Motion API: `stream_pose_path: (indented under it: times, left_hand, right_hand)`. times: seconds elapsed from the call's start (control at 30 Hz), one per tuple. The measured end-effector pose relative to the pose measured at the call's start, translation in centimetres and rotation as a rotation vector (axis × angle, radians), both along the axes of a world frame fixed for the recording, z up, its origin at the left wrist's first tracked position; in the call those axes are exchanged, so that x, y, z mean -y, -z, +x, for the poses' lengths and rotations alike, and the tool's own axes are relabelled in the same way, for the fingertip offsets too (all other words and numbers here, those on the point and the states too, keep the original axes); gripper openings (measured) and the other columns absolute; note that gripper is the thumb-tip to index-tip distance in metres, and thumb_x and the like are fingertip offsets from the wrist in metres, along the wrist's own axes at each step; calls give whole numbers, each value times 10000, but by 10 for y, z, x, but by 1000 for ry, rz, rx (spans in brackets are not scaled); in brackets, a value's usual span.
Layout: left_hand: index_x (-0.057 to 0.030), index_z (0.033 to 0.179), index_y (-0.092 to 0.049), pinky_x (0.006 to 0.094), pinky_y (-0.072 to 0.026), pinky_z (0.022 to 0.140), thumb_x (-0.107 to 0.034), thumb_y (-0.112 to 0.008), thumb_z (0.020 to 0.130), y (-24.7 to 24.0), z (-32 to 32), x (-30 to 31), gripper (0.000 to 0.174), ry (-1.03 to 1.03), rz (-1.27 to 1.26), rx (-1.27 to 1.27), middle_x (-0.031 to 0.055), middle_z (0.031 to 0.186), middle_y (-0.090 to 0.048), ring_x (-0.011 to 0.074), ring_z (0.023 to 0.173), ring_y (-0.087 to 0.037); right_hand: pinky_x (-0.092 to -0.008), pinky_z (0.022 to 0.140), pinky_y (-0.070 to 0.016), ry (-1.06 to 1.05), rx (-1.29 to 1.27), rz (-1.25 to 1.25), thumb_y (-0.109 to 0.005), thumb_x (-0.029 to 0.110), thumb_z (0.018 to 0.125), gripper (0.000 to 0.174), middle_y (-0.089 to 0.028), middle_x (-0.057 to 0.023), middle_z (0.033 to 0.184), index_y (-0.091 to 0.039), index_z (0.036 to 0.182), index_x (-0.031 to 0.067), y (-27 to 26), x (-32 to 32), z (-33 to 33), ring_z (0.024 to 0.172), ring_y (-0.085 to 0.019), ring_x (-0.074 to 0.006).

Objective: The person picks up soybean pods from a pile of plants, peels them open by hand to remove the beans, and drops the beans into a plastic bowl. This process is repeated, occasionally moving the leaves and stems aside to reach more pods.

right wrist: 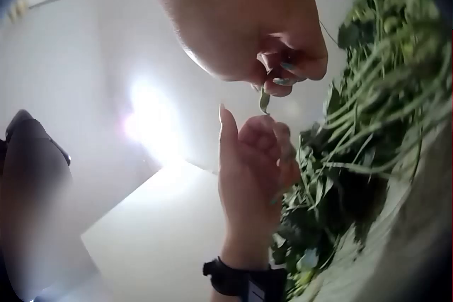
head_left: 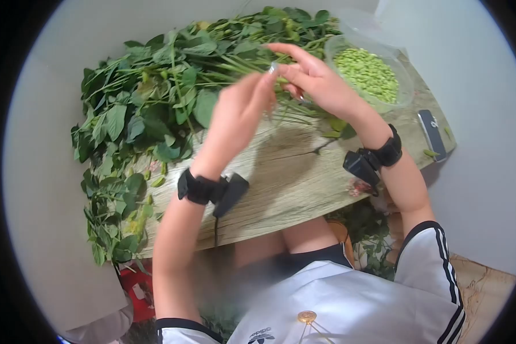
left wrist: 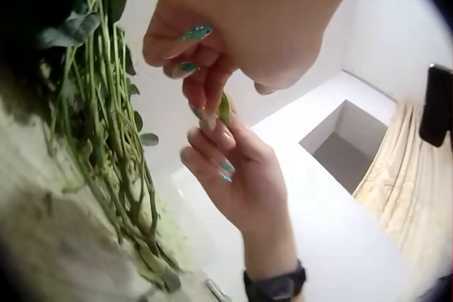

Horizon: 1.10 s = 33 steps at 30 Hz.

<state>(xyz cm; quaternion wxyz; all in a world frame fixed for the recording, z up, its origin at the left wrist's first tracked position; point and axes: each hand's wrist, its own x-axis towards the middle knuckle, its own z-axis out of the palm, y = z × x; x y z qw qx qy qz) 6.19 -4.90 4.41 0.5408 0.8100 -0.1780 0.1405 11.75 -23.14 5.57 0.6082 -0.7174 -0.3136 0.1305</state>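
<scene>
A small green bean pod [right wrist: 265, 100] sticks out from between the fingertips of my right hand [head_left: 321, 83], which pinches it. My left hand [head_left: 238, 112], blurred in the head view, comes right up to the right fingertips. In the right wrist view the left hand [right wrist: 251, 157] has its thumb raised and its fingers bent close under the pod's lower tip. In the left wrist view its fingertips overlap the pod [left wrist: 224, 109]; I cannot tell whether they grip it. Both hands are above the wood-patterned table [head_left: 275, 189], in front of the leafy bean stalks [head_left: 178, 86].
A clear plastic tub [head_left: 407, 94] of shelled green beans [head_left: 367, 71] stands at the back right. A phone [head_left: 432, 135] lies near the right edge, with a loose pod [head_left: 430, 153] beside it. More leaves [head_left: 112, 215] and pods spread along the left side.
</scene>
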Motion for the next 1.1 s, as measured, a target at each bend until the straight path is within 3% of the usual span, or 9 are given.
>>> stream_pose_path:
  times: [0.03,0.07,0.17,0.4,0.63,0.77,0.9,1.0,1.1]
  left_hand:
    - [15,840,-592,281,-445,611,-422,-455,1019,6,-10,-3,491,67,-113,-141,35,662,-583,120,643,-560]
    - [-55,875,-561,179,-294,434,-374,-424,1043,13,-15,-8,386,95,-139,-236,-25,686,-542,12,519,-412]
    - [-69,901,-549,180,-296,407,-374,-433,1040,28,-25,-22,355,158,-420,-542,-25,705,-521,19,514,-421]
    - [-53,926,-556,175,-307,396,-319,-438,1040,33,-36,-22,313,248,-662,-508,-20,677,-523,30,472,-428]
    - [-71,957,-515,202,-323,371,-386,-427,1030,48,-32,-28,335,280,-708,-630,12,727,-540,68,482,-466]
    - [-62,1023,-517,196,-332,372,-399,-421,1035,50,-32,-29,350,199,-608,-668,-2,713,-524,75,472,-486]
    - [-50,1171,-493,198,-373,376,-363,-409,1046,54,-36,-21,348,320,-672,-620,3,711,-507,84,479,-505]
    - [-59,1367,-399,187,-437,385,-326,-386,1056,51,-41,-13,410,354,-763,-597,35,805,-551,73,503,-539]
    - [-28,1307,-451,187,-432,379,-341,-416,1046,53,-41,-12,409,317,-756,-559,44,810,-577,69,503,-548]
  right_hand:
    - [-201,615,-386,-18,-8,7,-513,279,1014,511,-474,57,736,-371,1459,73,7,-9,-3,677,-443,-42]
    - [-210,593,-371,-73,-57,71,-507,251,1014,500,-494,47,734,-363,1452,60,13,-17,-7,662,-436,-44]
    - [-207,597,-370,-149,-132,108,-497,205,1013,472,-521,38,757,-373,1444,56,26,-30,-14,672,-443,-45]
    - [-214,640,-457,-195,-368,388,-602,161,961,357,-694,-37,966,-595,1282,7,57,-32,-21,776,-600,-70]
    - [-216,672,-458,-20,-143,115,-612,89,937,372,-696,-50,1068,-595,1305,38,51,-32,-25,866,-625,-60]
    - [-210,636,-440,-109,28,-24,-669,94,888,459,-664,4,911,-572,1334,47,50,-27,-26,738,-558,-23]
    - [-205,627,-429,-105,-265,183,-694,103,873,441,-626,29,842,-602,1303,70,42,-28,-25,692,-539,-35]
    - [-205,637,-431,-110,-155,197,-693,91,876,314,-616,9,895,-669,1186,49,52,-28,-22,772,-559,-48]
    - [-219,697,-463,-103,-65,190,-659,82,905,180,-606,-9,987,-702,1065,12,58,-26,-23,883,-573,-72]
